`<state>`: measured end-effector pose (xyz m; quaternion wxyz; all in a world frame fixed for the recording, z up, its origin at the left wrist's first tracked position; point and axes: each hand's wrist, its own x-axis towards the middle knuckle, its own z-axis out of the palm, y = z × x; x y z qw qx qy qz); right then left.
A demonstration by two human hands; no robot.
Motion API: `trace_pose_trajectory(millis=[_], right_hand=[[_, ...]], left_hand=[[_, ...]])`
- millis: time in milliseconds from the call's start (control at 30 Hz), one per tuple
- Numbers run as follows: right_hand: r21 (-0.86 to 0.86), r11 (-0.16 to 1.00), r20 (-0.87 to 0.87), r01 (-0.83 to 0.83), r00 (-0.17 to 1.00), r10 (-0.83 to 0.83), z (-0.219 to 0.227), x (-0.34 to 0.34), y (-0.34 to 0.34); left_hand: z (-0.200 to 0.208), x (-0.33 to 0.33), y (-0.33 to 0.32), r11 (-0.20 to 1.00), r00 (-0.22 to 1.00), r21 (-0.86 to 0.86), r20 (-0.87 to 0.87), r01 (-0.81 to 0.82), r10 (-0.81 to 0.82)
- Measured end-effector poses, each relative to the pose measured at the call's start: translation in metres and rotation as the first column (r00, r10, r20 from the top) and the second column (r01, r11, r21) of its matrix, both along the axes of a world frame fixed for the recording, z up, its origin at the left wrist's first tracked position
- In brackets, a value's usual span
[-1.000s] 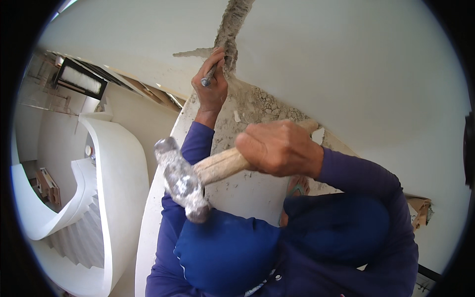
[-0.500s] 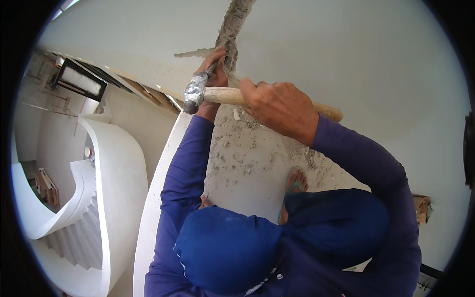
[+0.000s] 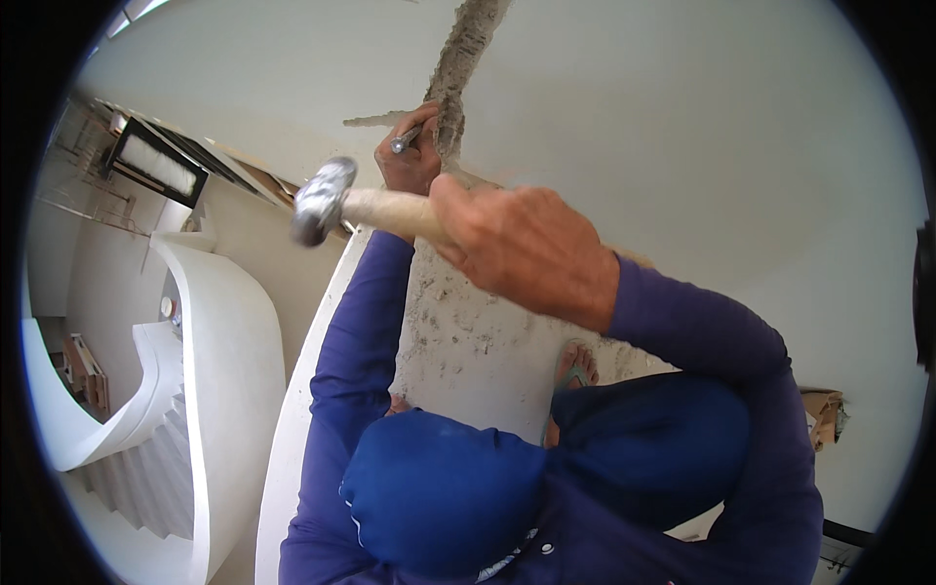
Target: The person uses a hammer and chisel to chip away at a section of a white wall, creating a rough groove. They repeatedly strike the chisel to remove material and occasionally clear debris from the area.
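My left hand (image 3: 409, 161) is closed around a metal chisel (image 3: 406, 139), whose round struck end points back toward me. Its tip is hidden by the fingers, at the edge of a rough channel (image 3: 460, 60) broken into the pale wall (image 3: 663, 107). In my right hand (image 3: 531, 249) is a hammer (image 3: 390, 211), gripped by its wooden handle. The silvery hammer head (image 3: 325, 201) hangs in the air left of and nearer than the chisel, apart from it, and is slightly blurred.
Crumbled debris (image 3: 453, 317) lies on the floor by my sandalled foot (image 3: 575, 366). At the left, beyond the pale ledge (image 3: 310, 390), a curved white staircase wall (image 3: 229, 361) encloses steps (image 3: 146, 478) lower down. A torn cardboard box (image 3: 824, 417) sits at the right.
The hammer has swung back toward me and left, away from the chisel, so the chisel's end now shows. My left hand stays by the channel.
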<state>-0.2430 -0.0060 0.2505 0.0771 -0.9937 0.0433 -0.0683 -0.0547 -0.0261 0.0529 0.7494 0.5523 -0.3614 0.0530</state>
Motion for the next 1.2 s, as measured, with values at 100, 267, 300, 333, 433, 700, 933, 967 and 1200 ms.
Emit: trace_pose_trajectory(millis=[100, 267, 300, 333, 433, 700, 933, 967, 1200], right_hand=[[-0.017, 0.966, 0.217, -0.259, 0.942, 0.256, 0.012, -0.007, 0.02], [-0.149, 0.983, -0.116, 0.109, 0.985, -0.127, -0.026, 0.0, -0.036], [-0.1, 0.991, -0.086, 0.094, 0.991, -0.103, -0.022, 0.001, -0.034], [-0.037, 0.995, -0.068, 0.09, 0.993, -0.093, -0.019, -0.001, -0.02], [0.021, 0.988, 0.129, -0.15, 0.981, 0.146, 0.005, -0.008, 0.016], [-0.036, 0.995, -0.085, 0.098, 0.991, -0.1, -0.017, 0.005, -0.026], [-0.012, 0.972, 0.184, -0.237, 0.954, 0.235, 0.008, 0.003, 0.014], [-0.011, 0.996, 0.064, -0.089, 0.994, 0.089, -0.013, 0.005, -0.018], [0.073, 0.997, -0.072, -0.03, 0.997, 0.035, 0.015, 0.004, 0.021]], left_hand=[[0.006, 0.002, 0.013, 0.996, 0.998, 0.068, 0.049, -0.051, 0.047], [0.0, -0.003, 0.003, 1.0, 0.997, -0.026, 0.08, -0.014, 0.016], [0.0, -0.007, 0.002, 1.0, 0.999, -0.009, 0.05, 0.001, -0.001], [-0.003, -0.013, 0.006, 1.0, 1.0, 0.03, 0.012, 0.003, -0.004], [0.0, -0.008, 0.008, 0.997, 0.999, 0.075, 0.019, -0.037, 0.036], [-0.004, 0.007, -0.004, 0.999, 1.0, -0.044, 0.029, -0.009, 0.01], [0.001, 0.003, 0.01, 1.0, 1.0, 0.019, 0.015, -0.008, 0.008], [-0.002, 0.0, 0.003, 0.999, 1.0, -0.042, 0.025, 0.007, -0.006], [-0.006, -0.01, 0.006, 0.996, 0.999, 0.086, -0.048, -0.013, 0.017]])
